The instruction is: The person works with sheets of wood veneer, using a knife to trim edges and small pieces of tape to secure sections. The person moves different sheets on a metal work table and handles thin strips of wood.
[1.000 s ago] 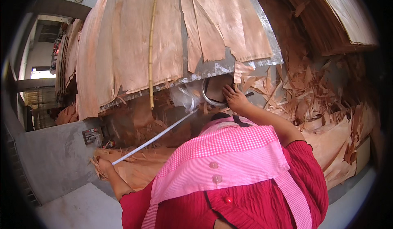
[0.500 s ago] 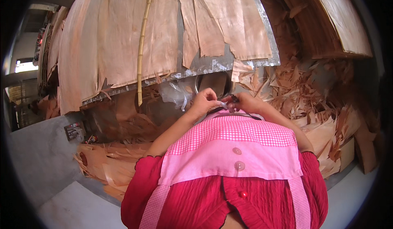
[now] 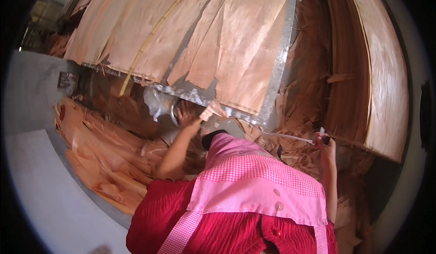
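Observation:
My left hand [image 3: 186, 116] reaches down beside the table's front edge with its fingers spread, next to the rim of a round metal container [image 3: 175, 111] partly hidden under the edge. A torn scrap of veneer [image 3: 211, 110] hangs from the table edge right beside it. Off to the right, my right hand [image 3: 325, 143] is closed on a thin white strip [image 3: 290, 136], which stretches leftward from the fingers. Something small and dark shows at that hand too, too blurred to name. Thin wood veneer sheets [image 3: 245, 40] with ragged ends lie over the table in front of me.
A bamboo stick [image 3: 156, 27] lies across the veneer, its end past the edge. Clear plastic [image 3: 156, 103] hangs below. A tall veneer stack [image 3: 381, 68] stands at the right. Veneer scraps [image 3: 102, 154] cover the floor to the left, near a wall socket box [image 3: 67, 81].
My hands were together at my waist and have parted. The left went down to the metal container; the right moved far right, drawing out the white strip. My view has turned rightward.

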### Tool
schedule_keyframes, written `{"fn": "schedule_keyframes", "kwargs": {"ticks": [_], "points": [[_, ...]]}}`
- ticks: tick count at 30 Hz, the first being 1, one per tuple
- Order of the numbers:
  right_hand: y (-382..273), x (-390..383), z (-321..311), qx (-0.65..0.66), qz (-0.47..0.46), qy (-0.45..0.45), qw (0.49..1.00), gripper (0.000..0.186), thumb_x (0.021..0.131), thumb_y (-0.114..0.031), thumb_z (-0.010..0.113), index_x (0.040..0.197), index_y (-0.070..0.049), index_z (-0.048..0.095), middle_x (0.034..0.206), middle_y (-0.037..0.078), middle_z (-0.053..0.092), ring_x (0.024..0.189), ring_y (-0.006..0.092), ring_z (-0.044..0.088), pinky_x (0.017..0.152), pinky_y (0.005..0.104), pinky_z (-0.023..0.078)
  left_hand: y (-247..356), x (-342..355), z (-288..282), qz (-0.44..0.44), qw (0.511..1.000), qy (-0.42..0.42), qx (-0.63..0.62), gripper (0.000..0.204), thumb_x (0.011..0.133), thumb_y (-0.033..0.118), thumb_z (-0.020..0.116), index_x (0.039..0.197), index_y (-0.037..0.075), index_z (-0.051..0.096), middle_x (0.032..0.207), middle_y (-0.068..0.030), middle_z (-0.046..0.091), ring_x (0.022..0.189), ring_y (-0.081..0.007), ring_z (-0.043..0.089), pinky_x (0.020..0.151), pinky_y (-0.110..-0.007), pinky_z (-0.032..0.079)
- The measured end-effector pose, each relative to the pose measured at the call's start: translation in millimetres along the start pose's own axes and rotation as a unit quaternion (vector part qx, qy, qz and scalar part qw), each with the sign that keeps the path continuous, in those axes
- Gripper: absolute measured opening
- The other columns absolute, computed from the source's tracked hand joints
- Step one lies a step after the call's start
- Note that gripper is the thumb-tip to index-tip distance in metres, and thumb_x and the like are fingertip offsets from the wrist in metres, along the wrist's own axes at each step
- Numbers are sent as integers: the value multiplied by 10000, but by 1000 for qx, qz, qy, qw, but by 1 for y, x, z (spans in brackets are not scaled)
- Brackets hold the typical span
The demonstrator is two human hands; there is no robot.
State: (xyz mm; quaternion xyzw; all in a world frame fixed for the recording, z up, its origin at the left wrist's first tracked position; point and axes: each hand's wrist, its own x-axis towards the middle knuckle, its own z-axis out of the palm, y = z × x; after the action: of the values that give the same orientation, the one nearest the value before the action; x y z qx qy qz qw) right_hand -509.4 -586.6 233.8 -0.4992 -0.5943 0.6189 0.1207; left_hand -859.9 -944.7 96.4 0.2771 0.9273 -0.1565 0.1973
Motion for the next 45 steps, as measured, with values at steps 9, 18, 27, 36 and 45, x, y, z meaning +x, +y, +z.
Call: {"fn": "schedule_keyframes", "kwargs": {"ticks": [9, 18, 27, 36, 45], "points": [[-84, 150, -65, -16, -93, -46, 994, 174, 849, -109, 547, 977, 5, 578, 689, 35, 583, 516, 61, 457, 477, 201, 345, -34, -2, 24, 42, 995, -4, -95, 771, 798, 438, 495, 1373, 49, 160, 1424, -172, 149, 1325, -314, 110, 1055, -470, 86], [-175, 318, -104, -82, -142, -66, 984, 117, 833, -114, 579, 909, -24, 585, 634, 7, 534, 475, 63, 435, 431, 197, 340, 63, 103, -190, -94, 811, 396, -421, 282, 773, 90, 534, 1046, 36, 581, 1038, -135, 591, 982, -271, 552, 834, -329, 428], [-319, 461, -84, -132, -208, -96, 964, 119, 840, -109, 570, 922, -24, 586, 656, 19, 581, 466, 53, 428, 410, 186, 291, 122, 316, -285, -188, 882, 363, -232, 161, 733, 148, 578, 855, 52, 620, 984, -83, 581, 960, -259, 520, 819, -385, 417], [-447, 539, 100, -436, -517, -103, 729, 244, 819, -205, 553, 1040, -116, 604, 845, 141, 631, 758, 302, 608, 658, 352, 473, 156, 319, -267, -232, 861, 425, -158, 220, 741, 115, 547, 940, 33, 592, 1101, -124, 558, 1066, -302, 489, 904, -412, 389], [-360, 472, 392, -405, -521, -492, 568, 229, 774, -239, 583, 912, -58, 605, 759, 148, 620, 701, 314, 598, 625, 375, 466, 179, 329, -250, -333, 856, 384, -98, 423, 767, 296, 529, 1099, 34, 530, 1228, -140, 458, 1165, -322, 397, 940, -508, 320]]}}
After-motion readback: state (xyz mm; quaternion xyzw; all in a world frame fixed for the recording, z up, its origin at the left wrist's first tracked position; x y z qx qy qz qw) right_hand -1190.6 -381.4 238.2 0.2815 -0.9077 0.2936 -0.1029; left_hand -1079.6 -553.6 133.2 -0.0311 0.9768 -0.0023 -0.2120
